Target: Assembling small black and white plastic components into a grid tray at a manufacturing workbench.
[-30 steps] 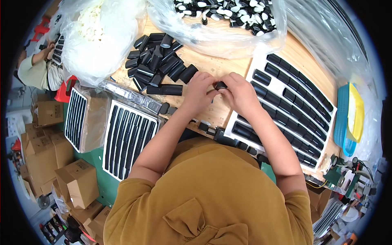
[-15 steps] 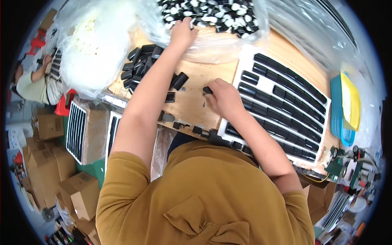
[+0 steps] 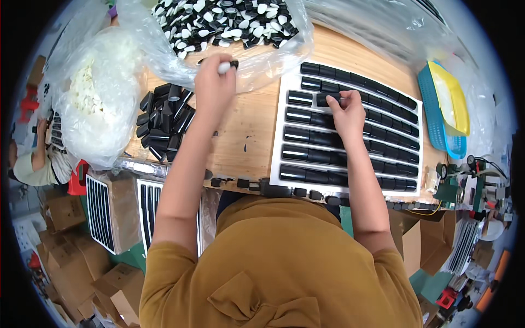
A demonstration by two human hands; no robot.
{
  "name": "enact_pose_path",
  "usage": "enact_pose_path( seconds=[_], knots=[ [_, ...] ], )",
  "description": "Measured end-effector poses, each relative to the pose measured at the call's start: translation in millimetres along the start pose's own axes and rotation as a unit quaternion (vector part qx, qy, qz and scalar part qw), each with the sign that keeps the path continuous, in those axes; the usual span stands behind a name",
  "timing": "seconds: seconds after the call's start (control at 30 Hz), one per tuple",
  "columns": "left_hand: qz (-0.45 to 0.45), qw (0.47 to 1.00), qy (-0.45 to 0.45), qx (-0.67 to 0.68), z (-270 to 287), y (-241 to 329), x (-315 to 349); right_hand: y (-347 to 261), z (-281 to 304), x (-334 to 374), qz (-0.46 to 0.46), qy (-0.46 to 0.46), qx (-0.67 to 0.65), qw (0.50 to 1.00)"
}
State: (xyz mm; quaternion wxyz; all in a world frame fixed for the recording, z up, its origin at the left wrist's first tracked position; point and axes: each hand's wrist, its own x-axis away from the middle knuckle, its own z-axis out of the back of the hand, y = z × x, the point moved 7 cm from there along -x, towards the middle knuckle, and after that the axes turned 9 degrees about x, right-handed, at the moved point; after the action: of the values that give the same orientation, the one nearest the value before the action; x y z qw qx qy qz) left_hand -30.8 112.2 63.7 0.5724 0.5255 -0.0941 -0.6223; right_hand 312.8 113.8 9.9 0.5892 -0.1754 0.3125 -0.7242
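Observation:
My left hand [image 3: 215,85] is raised over the near edge of a clear plastic bag, its fingers closed on a small black and white piece [image 3: 225,67]. In the open bag lie many loose black and white rounded pieces [image 3: 229,24]. On the right of the table, my right hand [image 3: 349,112] pinches a short black block [image 3: 327,100] in a row on the white board [image 3: 278,128]. Rows of similar glossy black blocks [image 3: 314,136] cover that board. A heap of loose black blocks [image 3: 161,123] is left of my left forearm.
A clear bag of cream-coloured pieces [image 3: 90,101] stands at the left. Blue and yellow baskets [image 3: 426,95] are beside the board. Filled boards [image 3: 99,210] and cardboard boxes [image 3: 65,257] stand below at left. Another person [image 3: 38,161] is at the far left.
My right hand has moved from the bare tabletop onto the board's upper rows. My left hand has drawn back from the loose pieces with one in its fingers. The view has shifted right.

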Motion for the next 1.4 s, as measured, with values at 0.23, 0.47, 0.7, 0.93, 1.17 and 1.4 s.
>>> enact_pose_path(
  seconds=[0.23,0.47,0.7,0.93,1.17,1.4],
  knots=[
    [0.073,0.995,-0.039,0.055,-6.8,12.1,104.2,-34.8,4.6,19.8,0.163,0.106,0.196,0.961],
    [0.151,0.977,-0.072,0.133,-19.1,-5.2,145.5,-2.5,46.0,-11.5,0.208,0.107,0.199,0.952],
    [0.073,0.987,-0.099,0.106,-15.7,10.1,139.2,21.8,34.0,-23.7,0.201,-0.083,0.231,0.948],
    [0.077,0.986,-0.088,0.12,-16.9,3.5,141.1,20.2,23.1,-39.4,0.195,-0.195,0.223,0.935],
    [0.075,0.987,-0.088,0.116,-15.6,1.9,139.6,9.7,30.3,-34.0,0.175,-0.224,0.169,0.944],
    [0.101,0.984,-0.083,0.123,-13.5,0.2,139.4,-3.4,43.8,-22.2,0.152,-0.172,0.119,0.966]
  ],
)
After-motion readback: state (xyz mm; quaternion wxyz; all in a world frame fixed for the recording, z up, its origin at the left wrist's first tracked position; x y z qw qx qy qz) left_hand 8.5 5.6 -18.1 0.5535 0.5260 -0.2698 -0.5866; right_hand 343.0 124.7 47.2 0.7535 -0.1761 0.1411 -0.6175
